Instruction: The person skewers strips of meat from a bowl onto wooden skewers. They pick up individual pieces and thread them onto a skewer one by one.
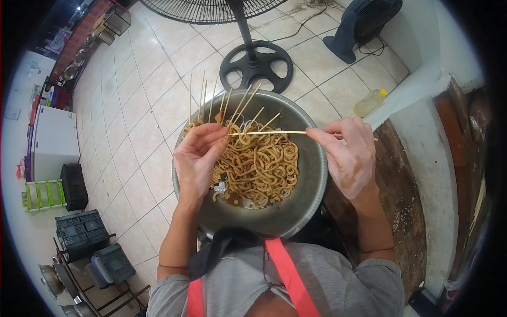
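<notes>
A long bamboo skewer [277,132] lies level above a wide metal basin [313,190]. My right hand [350,160] grips it towards its right end, which sticks out past the fingers. At its left tip, the thumb and fingers of my left hand [198,152] are pinched together on a brown strand of food [243,138] that loops beside the skewer. The fingers hide the tip itself. Below lies a heap of coiled, intestine-like strands [265,166] in a little brown liquid. Several other skewers [214,95] stick up from food at the basin's far left side.
Beyond the basin stands a black pedestal fan [253,59], with another dark fan [356,27] behind it. A yellow-capped bottle [369,103] stands by the low wall at right. Plastic crates [81,230] and a white chest freezer [55,138] line the left side of the tiled floor.
</notes>
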`<state>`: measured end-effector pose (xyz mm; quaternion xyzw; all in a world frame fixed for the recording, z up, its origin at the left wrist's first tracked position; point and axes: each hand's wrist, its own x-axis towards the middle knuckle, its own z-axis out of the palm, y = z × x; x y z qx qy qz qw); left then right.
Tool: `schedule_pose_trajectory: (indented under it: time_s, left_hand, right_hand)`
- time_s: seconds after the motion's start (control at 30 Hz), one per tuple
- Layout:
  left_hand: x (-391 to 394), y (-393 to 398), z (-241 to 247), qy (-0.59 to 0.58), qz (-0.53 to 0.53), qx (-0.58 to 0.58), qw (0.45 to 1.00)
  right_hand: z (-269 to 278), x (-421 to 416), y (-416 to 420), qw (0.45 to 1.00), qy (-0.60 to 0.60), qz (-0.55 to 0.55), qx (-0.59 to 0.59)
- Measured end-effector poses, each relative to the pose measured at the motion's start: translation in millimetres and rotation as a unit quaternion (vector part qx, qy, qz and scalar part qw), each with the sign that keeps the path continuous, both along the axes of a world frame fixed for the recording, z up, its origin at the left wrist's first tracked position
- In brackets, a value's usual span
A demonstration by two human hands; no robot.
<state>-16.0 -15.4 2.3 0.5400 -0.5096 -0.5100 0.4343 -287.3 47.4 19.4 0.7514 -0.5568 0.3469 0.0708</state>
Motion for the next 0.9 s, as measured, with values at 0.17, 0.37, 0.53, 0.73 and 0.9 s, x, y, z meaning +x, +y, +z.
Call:
schedule_pose_trajectory:
  time_s: [0.17,0.37,0.53,0.73,0.9]
  left_hand:
    - [-1.4,2.0,-1.9,-0.004,0.017,0.000,1.000]
    - [-5.3,4.1,-1.7,-0.034,0.033,-0.013,0.999]
    - [-1.9,3.5,-8.2,-0.100,0.029,-0.065,0.992]
    - [-2.9,6.4,-6.4,-0.161,0.010,-0.087,0.983]
    - [-6.0,6.2,-3.1,-0.164,-0.010,-0.067,0.984]
  right_hand:
    - [4.0,8.0,4.3,0.999,0.045,-0.011,-0.011]
    - [3.2,15.9,7.0,0.998,0.053,-0.004,-0.013]
    - [-1.7,19.9,7.3,0.999,0.047,0.008,0.001]
    - [-1.8,21.3,7.5,0.999,0.051,0.010,0.004]
    - [-9.6,26.2,7.3,0.999,0.035,0.022,0.002]
